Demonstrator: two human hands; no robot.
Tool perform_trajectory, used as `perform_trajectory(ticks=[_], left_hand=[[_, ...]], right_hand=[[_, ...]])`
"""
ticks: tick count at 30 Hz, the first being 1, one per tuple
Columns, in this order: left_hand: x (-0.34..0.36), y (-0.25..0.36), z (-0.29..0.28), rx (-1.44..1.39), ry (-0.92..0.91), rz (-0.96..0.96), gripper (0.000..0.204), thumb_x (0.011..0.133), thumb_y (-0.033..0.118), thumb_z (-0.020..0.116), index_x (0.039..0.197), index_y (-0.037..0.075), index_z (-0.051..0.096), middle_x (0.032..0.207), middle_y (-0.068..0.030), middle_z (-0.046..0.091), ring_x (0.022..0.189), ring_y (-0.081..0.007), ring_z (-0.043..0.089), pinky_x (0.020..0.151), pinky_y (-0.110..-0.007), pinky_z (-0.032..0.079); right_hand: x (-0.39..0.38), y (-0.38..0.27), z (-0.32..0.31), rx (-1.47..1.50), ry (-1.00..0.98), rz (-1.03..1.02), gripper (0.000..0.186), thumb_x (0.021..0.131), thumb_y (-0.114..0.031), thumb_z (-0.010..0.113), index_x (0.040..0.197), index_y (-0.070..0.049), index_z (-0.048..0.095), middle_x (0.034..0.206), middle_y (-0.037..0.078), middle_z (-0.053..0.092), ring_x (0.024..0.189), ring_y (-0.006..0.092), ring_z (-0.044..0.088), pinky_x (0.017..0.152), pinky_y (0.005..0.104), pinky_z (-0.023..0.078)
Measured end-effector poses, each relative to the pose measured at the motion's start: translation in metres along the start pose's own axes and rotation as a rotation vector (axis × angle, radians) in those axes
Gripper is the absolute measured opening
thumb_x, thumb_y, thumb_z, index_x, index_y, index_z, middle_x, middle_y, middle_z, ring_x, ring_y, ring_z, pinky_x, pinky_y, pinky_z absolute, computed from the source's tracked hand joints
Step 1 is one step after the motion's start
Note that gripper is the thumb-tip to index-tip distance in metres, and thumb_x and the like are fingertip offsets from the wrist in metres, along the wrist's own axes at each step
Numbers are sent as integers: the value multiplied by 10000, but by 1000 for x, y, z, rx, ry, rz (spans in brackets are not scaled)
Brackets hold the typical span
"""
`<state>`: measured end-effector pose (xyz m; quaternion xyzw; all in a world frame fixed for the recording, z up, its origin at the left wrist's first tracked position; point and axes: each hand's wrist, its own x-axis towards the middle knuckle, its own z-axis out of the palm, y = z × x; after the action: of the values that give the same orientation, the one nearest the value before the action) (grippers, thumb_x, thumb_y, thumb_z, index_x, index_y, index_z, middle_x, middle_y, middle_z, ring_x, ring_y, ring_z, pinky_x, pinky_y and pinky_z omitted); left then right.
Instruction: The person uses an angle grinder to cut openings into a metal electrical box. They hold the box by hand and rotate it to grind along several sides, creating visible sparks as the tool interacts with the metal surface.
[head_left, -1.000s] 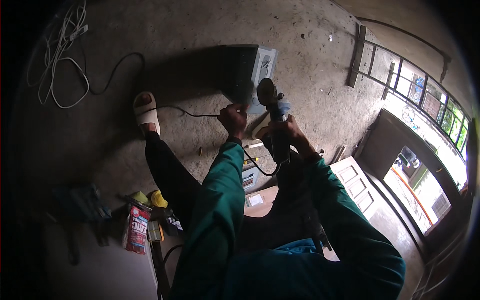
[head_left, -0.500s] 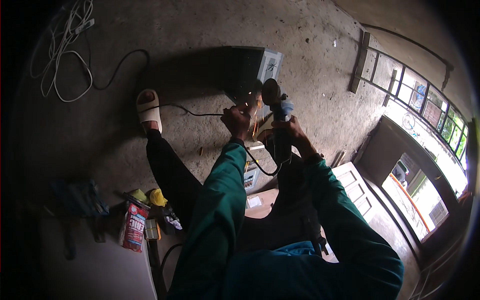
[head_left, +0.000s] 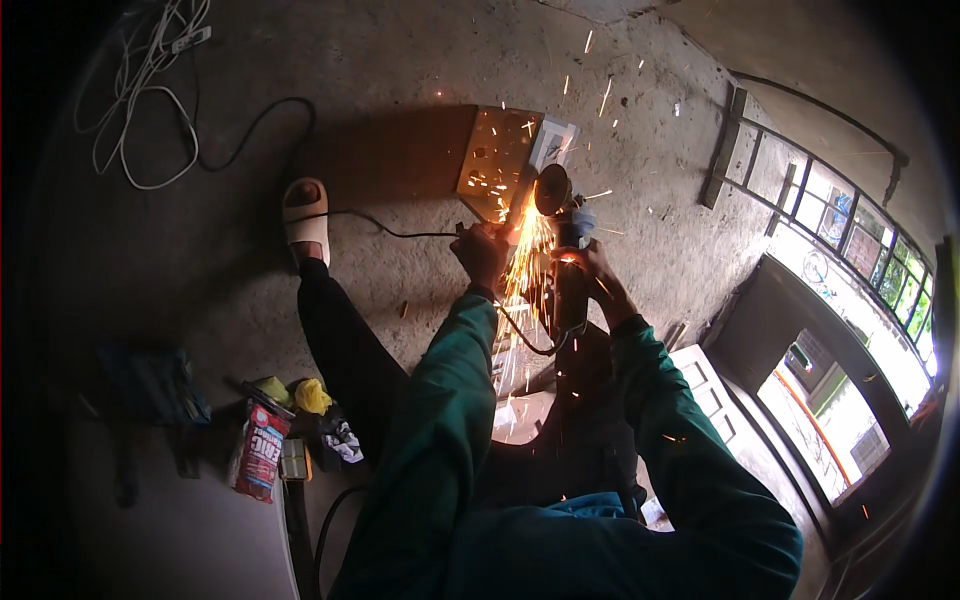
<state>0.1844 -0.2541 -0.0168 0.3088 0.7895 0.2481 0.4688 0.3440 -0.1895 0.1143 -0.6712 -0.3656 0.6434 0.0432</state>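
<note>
My right hand [head_left: 588, 266] is wrapped round the body of an angle grinder [head_left: 574, 228], whose disc [head_left: 552, 189] meets the near right edge of a grey metal box [head_left: 497, 150]. A dense spray of orange sparks [head_left: 530, 260] streams from the contact back between my forearms. My left hand [head_left: 482, 256] is closed at the near corner of the box, left of the disc; its fingertips are partly hidden. The grinder's black cord [head_left: 380, 228] runs behind my left hand and wrist, then loops up to the tool's rear end.
My sandalled foot [head_left: 306, 215] stands left of the box, on the concrete floor [head_left: 400, 60]. A white extension cord [head_left: 150, 90] lies tangled far left. A red packet [head_left: 262, 452] and a yellow bundle [head_left: 312, 397] lie lower left. A barred metal frame [head_left: 830, 200] stands at the right.
The sparks have grown from a few thin streaks into a wide, bright stream, and some now fly beyond the box. The whole view has shifted slightly; both hands keep their places.
</note>
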Motion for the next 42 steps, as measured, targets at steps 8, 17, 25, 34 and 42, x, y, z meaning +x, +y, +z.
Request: perform_trajectory(ticks=[8,17,25,34,42], left_hand=[[-2,-9,5,67,14,21,276,744,409,706,766,134,710,739,-54,689,727,-260,632,730,-433,382],[-1,-9,8,8,42,34,246,734,336,717,787,97,732,723,-107,686,665,-266,634,683,-439,427],[-2,-6,-1,111,77,75,186,730,333,733,756,148,731,750,-89,688,754,-289,628,707,-449,404],[1,-1,-8,104,72,110,243,757,419,697,737,179,730,716,-92,680,717,-314,633,743,-481,387],[1,15,-13,113,-21,65,203,739,333,723,774,134,737,776,-79,701,742,-283,660,785,-409,458]], right_hand=[[2,12,1,-62,44,-64,256,720,-184,729,889,-16,636,746,36,620,617,135,578,577,292,472],[-2,10,4,124,46,4,270,691,-156,746,892,-25,621,732,48,617,610,151,586,569,295,479],[-16,21,-3,76,-39,72,250,720,-151,714,913,-29,613,747,69,626,612,173,603,562,310,495],[-26,4,5,217,3,174,247,725,-199,687,886,-28,610,691,75,620,573,179,612,526,302,509],[-5,-13,1,192,28,194,269,711,-242,690,828,-11,616,682,68,606,576,171,613,532,308,512]])
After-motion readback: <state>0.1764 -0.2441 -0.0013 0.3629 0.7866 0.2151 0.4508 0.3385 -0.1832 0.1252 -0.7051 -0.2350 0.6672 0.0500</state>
